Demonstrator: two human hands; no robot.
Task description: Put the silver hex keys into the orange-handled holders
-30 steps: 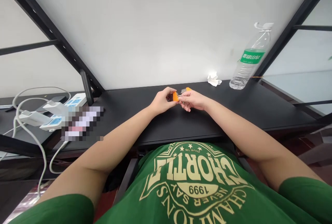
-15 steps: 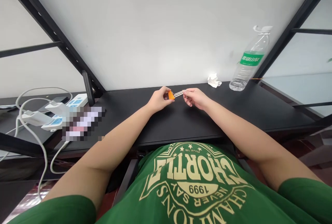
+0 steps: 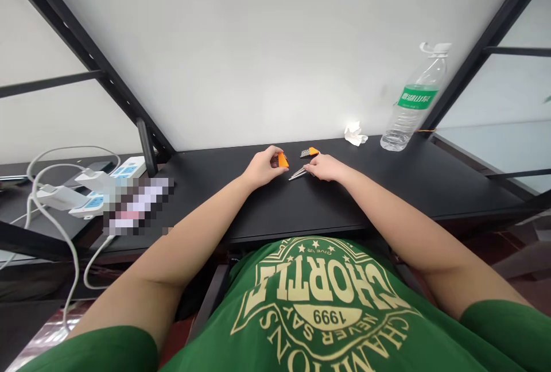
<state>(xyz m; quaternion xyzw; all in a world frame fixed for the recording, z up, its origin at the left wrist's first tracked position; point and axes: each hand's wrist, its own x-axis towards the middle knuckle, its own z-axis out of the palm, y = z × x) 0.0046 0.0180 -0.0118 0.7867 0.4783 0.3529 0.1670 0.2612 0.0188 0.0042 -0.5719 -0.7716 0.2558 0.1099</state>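
Note:
In the head view, my left hand grips a small orange piece between thumb and fingers. My right hand is closed on thin silvery rods, whose ends point left over the black desk. Just behind my right hand lies an orange holder with a row of thin metallic pieces sticking out to its left. A gap separates the two hands. The exact kind of rods is too small to tell.
A crumpled white tissue and a clear bottle with a green label stand near the wall. On the left are a power strip, white chargers, cables and a pixelated phone. Black metal frames rise at both sides.
My right hand has drawn away from the orange piece in my left hand and tilted the rods down toward the desk. The orange holder behind it has come into view.

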